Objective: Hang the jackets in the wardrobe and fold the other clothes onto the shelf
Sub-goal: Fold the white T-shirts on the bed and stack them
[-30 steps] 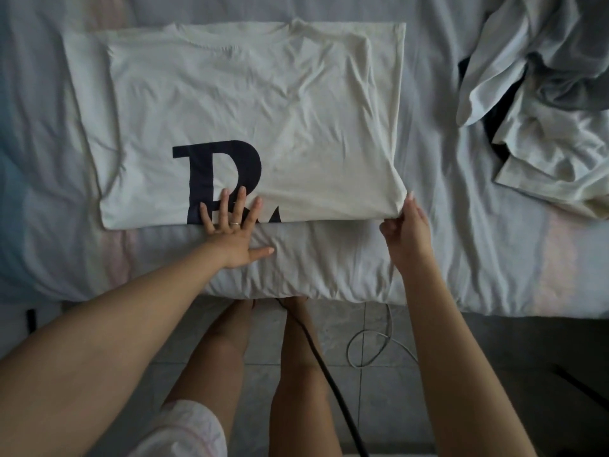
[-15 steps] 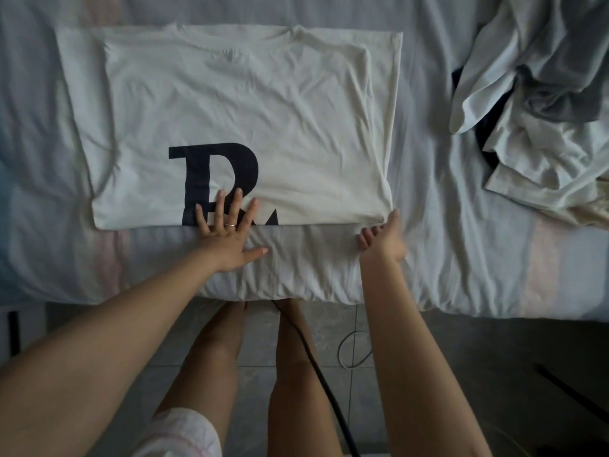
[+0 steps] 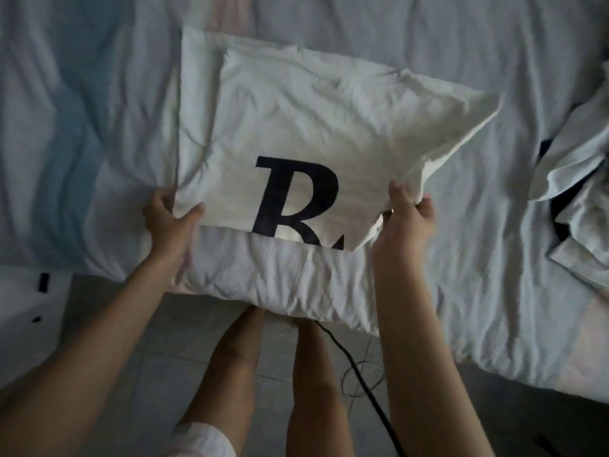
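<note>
Gripping one folded white T-shirt (image 3: 313, 120) by its two near corners, the person's hands held that edge lifted off the bed (image 3: 99, 127), the far edge lying on the sheet. The left hand (image 3: 169, 222) pinched one corner, thumb on top. The right hand (image 3: 408, 219) curled round the other. One large dark letter "R" (image 3: 296, 196) showed, a second cut off at the fold. One rumpled heap of clothes (image 3: 580, 179) lay on the bed to the right, and one black cable (image 3: 359, 380) crossed the floor (image 3: 164, 357).
</note>
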### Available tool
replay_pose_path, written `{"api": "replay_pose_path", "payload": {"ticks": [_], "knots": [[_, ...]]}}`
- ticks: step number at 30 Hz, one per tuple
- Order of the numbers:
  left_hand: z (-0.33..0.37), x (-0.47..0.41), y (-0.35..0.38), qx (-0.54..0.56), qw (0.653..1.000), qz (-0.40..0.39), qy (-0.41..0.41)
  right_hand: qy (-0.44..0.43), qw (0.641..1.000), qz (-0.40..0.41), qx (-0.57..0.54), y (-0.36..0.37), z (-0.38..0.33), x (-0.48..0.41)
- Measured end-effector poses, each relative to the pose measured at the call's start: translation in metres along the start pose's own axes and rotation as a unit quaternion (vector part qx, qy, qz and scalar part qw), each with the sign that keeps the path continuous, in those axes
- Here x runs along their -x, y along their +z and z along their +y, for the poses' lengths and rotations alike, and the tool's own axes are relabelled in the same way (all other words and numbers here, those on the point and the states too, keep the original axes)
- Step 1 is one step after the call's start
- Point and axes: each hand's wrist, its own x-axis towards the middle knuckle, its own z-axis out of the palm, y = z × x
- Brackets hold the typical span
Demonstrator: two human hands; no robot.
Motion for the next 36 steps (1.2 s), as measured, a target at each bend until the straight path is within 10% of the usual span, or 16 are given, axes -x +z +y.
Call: {"api": "replay_pose_path", "payload": {"ticks": [5,13,25,30,36], "knots": [[0.017,-0.013,-0.018,0.035,0.973,-0.215,-0.076,-0.114,0.969,-0.107,0.190,0.090,0.051,0.049],[0.032,0.005,-0.040,0.224,0.957,-0.173,-0.056,-0.206,0.827,-0.330,0.406,0.140,0.157,0.110],[0.038,0.032,-0.043,0.159,0.974,-0.098,0.129,-0.350,0.798,-0.308,0.381,0.105,0.163,0.117],[0.047,0.044,-0.044,0.166,0.980,-0.100,0.040,-0.341,0.820,-0.279,0.365,0.099,0.158,0.117],[0.051,0.050,-0.042,0.113,0.979,-0.122,0.116,-0.458,0.735,-0.321,0.383,0.097,0.154,0.116]]}}
